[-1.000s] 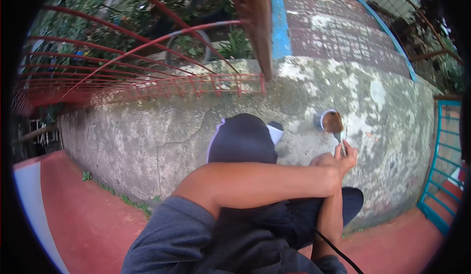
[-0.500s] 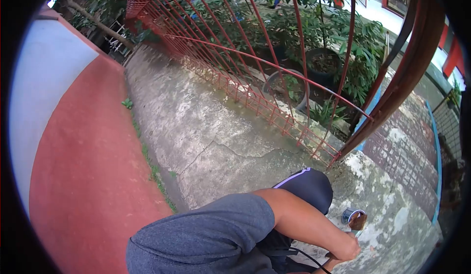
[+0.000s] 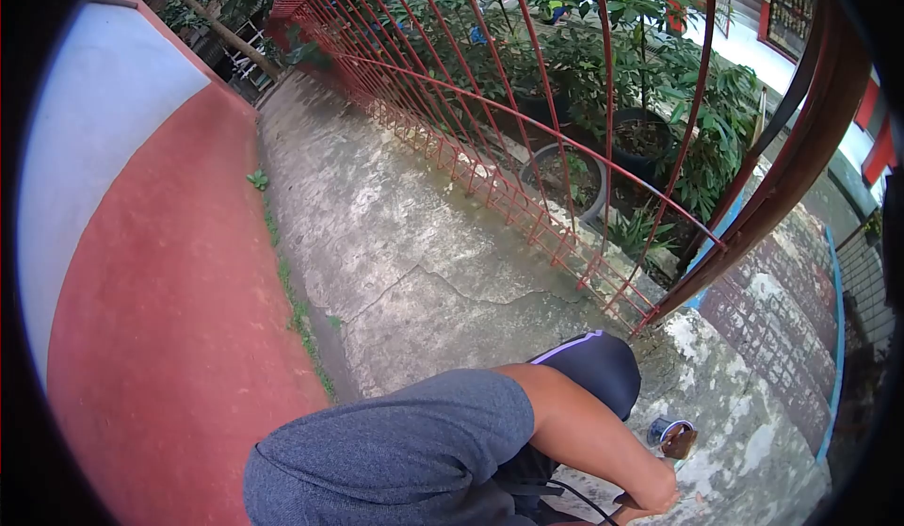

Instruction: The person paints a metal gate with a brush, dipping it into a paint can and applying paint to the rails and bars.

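My left arm, in a dark grey sleeve, reaches across to the lower right. My left hand [image 3: 656,491] is closed, and the pale handle of a paintbrush [image 3: 679,443] runs up from its fingers. Brown colour covers the brush head, which overlaps the mouth of a small paint can [image 3: 662,428] on the concrete. Just under the left hand, near the bottom edge, a bit of my right hand [image 3: 625,502] shows. Its fingers are hidden, so its hold cannot be made out. My knee [image 3: 603,372], in black cloth with a purple stripe, is beside the can.
A red metal fence [image 3: 551,135] runs along the right of the cracked concrete path [image 3: 395,234], ending at a thick brown post [image 3: 763,201]. Potted plants [image 3: 640,135] stand behind it. A red and white wall [image 3: 179,272] borders the left. Worn steps [image 3: 777,309] lie at right.
The view has shifted slightly, so the fence sits farther right in the picture. My left hand, the brush and the can appear a little lower and farther left. The brush remains at the can.
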A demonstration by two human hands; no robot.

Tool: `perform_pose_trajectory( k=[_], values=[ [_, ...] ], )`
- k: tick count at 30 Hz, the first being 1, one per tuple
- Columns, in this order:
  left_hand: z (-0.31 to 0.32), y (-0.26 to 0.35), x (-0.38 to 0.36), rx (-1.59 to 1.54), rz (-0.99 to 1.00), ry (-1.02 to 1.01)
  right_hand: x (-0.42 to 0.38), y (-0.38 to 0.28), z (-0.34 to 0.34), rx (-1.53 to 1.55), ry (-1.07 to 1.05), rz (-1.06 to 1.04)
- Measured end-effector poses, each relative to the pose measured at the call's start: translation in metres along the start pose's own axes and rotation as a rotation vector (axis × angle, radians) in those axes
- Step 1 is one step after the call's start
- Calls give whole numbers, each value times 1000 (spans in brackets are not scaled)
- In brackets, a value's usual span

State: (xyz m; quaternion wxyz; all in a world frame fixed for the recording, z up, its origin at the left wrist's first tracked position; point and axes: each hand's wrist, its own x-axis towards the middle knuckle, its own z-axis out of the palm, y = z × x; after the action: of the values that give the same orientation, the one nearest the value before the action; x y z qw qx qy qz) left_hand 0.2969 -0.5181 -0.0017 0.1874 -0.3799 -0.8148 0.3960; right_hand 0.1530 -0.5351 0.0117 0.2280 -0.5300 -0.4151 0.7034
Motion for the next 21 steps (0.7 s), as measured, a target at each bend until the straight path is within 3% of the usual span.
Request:
perform_pose_trajectory(
  k=[2, 5, 6, 7, 8, 11, 12, 14, 15, 17, 18, 19, 20, 21],
  values=[
    [13, -55, -11, -623, -119, 94, 3, 5, -3, 10, 1, 15],
    [-3, -90, -10, -554, -202, -10, 3, 13, -17, 17, 13, 46],
    [59, -142, 46, -558, -197, -9, 3, 15, -23, 20, 22, 53],
    [68, -108, 50, -629, -220, 3, 1, 12, -30, 23, 31, 59],
    [15, 35, 9, -698, -246, 15, -3, 3, -36, 27, 37, 64],
    [16, 12, 10, -942, -96, -77, -8, 3, -35, 38, 39, 83],
    [16, 31, 12, -944, -96, -79, -10, 2, -39, 39, 44, 91],
    [19, 85, 17, -623, -149, 31, -19, -6, -43, 47, 56, 104],
    [16, 67, 14, -624, -148, 33, -19, -4, -46, 52, 60, 110],
    [13, 20, 5, -1644, -278, -107, -17, 0, -47, 65, 62, 121],
    [12, -7, 1, -1641, -277, -106, -15, 4, -50, 71, 64, 128],
    [10, -34, -4, -1437, -307, -95, -13, 9, -54, 76, 68, 136],
    [8, -46, -8, -1234, -330, -83, -11, 14, -60, 81, 74, 144],
    [4, -30, -7, -1236, -324, -84, -11, 15, -67, 86, 83, 151]
  ],
)
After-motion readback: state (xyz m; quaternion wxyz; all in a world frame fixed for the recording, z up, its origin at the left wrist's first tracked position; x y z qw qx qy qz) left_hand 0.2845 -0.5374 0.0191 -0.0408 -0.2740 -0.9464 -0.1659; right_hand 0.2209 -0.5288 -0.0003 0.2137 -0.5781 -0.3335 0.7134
